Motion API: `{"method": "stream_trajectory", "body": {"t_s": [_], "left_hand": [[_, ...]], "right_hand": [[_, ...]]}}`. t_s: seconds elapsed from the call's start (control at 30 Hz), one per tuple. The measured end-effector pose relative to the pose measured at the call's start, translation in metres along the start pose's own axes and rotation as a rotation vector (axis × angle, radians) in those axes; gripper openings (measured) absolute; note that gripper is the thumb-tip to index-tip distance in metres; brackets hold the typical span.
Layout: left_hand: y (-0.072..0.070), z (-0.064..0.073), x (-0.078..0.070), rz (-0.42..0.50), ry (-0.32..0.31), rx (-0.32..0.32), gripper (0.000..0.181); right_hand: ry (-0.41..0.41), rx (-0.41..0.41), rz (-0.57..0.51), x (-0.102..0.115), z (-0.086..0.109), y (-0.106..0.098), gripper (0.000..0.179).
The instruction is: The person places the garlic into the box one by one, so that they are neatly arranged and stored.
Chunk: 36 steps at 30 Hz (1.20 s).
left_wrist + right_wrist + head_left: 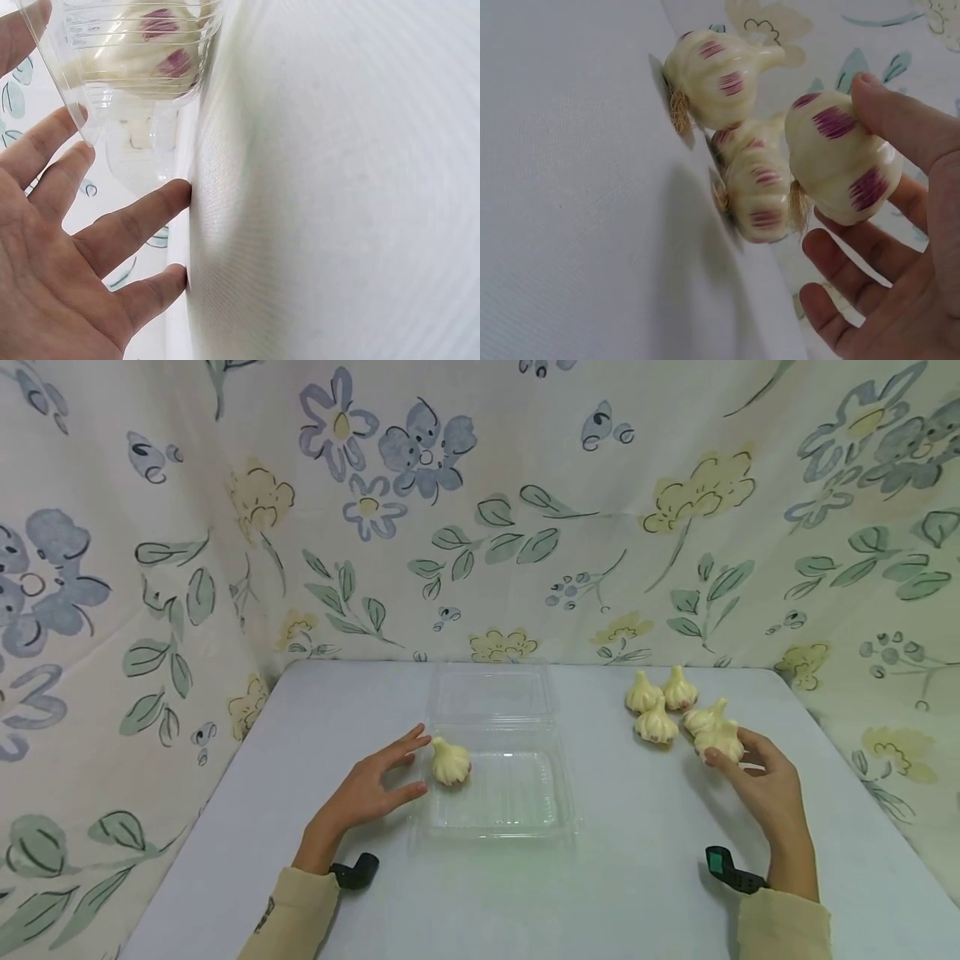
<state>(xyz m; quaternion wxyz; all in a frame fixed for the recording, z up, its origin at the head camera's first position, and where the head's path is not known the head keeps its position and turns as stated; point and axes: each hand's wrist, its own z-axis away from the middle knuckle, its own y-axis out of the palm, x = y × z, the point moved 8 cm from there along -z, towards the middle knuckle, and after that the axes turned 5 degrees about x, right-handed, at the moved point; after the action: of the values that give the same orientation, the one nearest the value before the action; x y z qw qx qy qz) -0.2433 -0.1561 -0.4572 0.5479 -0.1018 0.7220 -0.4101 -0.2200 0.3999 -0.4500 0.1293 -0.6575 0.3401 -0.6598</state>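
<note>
A cream garlic bulb (718,743) with purple streaks is pinched between the thumb and fingers of my right hand (765,785). In the right wrist view this held garlic bulb (844,161) has thin brown roots, and two fingers stay spread below it. My left hand (369,789) is at the left side of a clear plastic clamshell box (495,837), fingers loosely extended. Inside the box, by its left wall, sits one garlic bulb (452,764). From the left wrist, fingertips (81,112) show right at the box rim, while others reach down to the table.
Several more garlic bulbs (656,724) stand in a cluster at the table's back right, one just behind the held bulb. The box's clear lid (491,693) lies folded open toward the back edge. Floral cloth (510,527) hangs behind the white table (637,877).
</note>
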Motion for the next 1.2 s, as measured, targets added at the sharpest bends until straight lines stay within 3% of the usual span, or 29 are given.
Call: {"method": "stream_trajectory", "body": {"t_s": [0.27,0.8,1.2], "left_hand": [[0.0,0.0,0.0,0.012,0.0,-0.001,0.07],[-0.001,0.001,0.0,-0.004,-0.005,0.002,0.07],[0.0,0.0,0.001,0.0,-0.007,0.001,0.07]], "right_hand": [[-0.072,-0.035,-0.07,0.015,0.0,0.001,0.056],[-0.19,-0.001,-0.049,0.045,0.004,0.009,0.053],[-0.23,0.026,-0.051,0.061,0.001,0.022,0.051]]}}
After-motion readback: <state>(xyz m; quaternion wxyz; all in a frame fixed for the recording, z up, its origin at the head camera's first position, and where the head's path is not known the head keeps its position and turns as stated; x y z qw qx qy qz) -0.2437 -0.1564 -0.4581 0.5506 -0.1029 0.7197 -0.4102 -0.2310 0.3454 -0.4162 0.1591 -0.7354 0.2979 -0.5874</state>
